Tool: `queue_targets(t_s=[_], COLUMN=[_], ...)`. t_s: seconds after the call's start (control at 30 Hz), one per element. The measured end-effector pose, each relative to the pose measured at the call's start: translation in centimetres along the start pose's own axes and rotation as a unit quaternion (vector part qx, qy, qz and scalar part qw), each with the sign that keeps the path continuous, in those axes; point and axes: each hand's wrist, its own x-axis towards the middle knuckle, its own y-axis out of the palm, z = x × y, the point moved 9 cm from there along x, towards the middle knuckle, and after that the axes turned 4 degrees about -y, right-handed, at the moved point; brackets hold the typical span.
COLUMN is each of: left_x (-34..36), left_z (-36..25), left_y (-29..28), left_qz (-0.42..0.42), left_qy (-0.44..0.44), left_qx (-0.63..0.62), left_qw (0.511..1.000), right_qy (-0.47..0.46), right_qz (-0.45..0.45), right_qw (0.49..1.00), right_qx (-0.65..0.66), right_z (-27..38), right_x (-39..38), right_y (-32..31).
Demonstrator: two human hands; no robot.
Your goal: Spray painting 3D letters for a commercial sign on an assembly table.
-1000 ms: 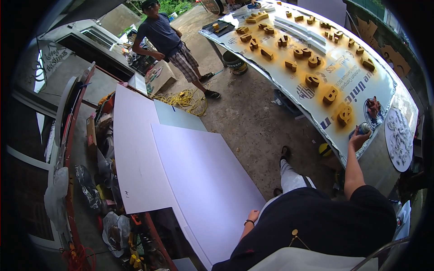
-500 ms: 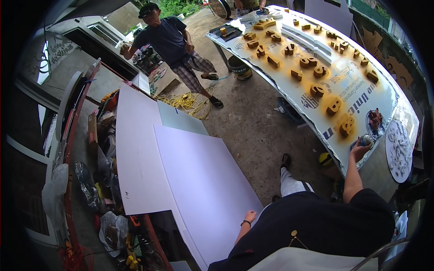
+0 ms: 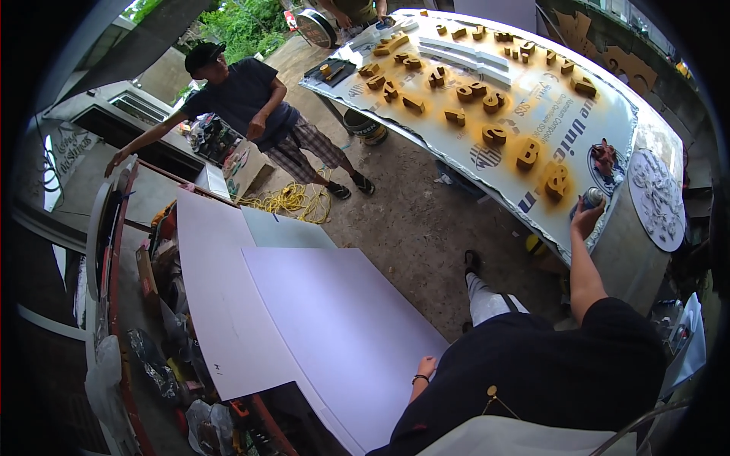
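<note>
My right hand (image 3: 585, 221) is wrapped round a spray can (image 3: 592, 198) with a blue body, over the near end of the sheet-covered table. Just beyond it sits a round dark-rimmed piece (image 3: 606, 164) with a crumpled red cloth on it. A gold-painted ampersand (image 3: 557, 182) and a letter B (image 3: 528, 154) stand nearest the can, with gold overspray around them. Several more gold letters (image 3: 493, 102) stand in rows farther back. My left hand (image 3: 427, 366), with a dark band at the wrist, hangs by the large white sheet (image 3: 334, 311), fingers curled and nothing visible in them.
At the left, a person in a dark shirt (image 3: 242, 90) reaches toward a red-framed rack (image 3: 122, 228). Another person's hand (image 3: 382, 19) shows at the table's far end. A bucket (image 3: 366, 128) and yellow cord (image 3: 293, 204) lie on the floor. A white oval plaque (image 3: 658, 199) rests at right.
My view has shifted, so the table appears farther left. The person at left has stretched an arm out to the rack. My right hand still holds the spray can; my left stays curled.
</note>
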Motion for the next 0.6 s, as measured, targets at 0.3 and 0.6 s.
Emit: queue_targets(t_s=[0.3,0.6], left_x=[0.3,0.7], left_z=[3.7,7.2], left_y=[1.5,3.6], left_qz=[0.006,0.003], left_qy=[0.014,-0.008], left_qx=[0.010,0.015], left_qw=[1.000,1.000], right_qy=[0.021,0.029], right_qz=[0.027,0.029], right_qw=[0.999,0.999], right_qx=[0.011,0.003], right_z=[-0.2,0.0], right_x=[0.0,0.1], right_y=[-0.1,-0.3])
